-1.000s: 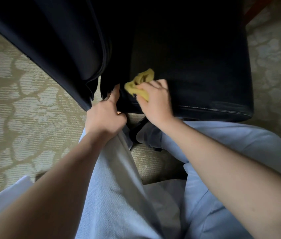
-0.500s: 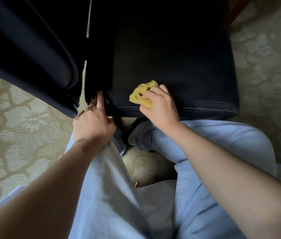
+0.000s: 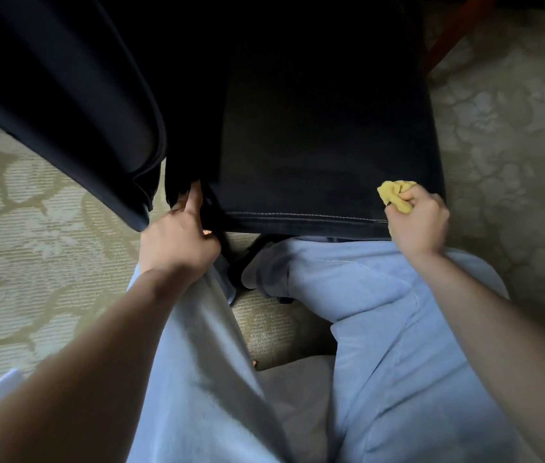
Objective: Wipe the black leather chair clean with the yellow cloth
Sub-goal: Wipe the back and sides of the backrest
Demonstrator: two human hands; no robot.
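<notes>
A patterned beige carpet (image 3: pixel 30 262) covers the floor on both sides of the hands. Beyond the fingers stands the black leather chair (image 3: pixel 314 145), its seat spreading from one hand to the other, with a stitched front edge running between them; a dark padded panel (image 3: pixel 64 95) of the same leather slants away above the left hand. Below both wrists lie the person's pale blue trousers (image 3: pixel 381 312). The left hand (image 3: pixel 177 242) grips the seat's near left corner: its thumb points up into the gap between seat and panel, while its other fingers (image 3: pixel 211 243) curl under the edge, where their tips are hidden. The right hand (image 3: pixel 418 222) sits at the seat's near right corner, its fingers (image 3: pixel 414 198) curled tight round the yellow cloth (image 3: pixel 394 192), which is bunched and sticks out past the knuckles, touching the leather just above the stitched edge.
</notes>
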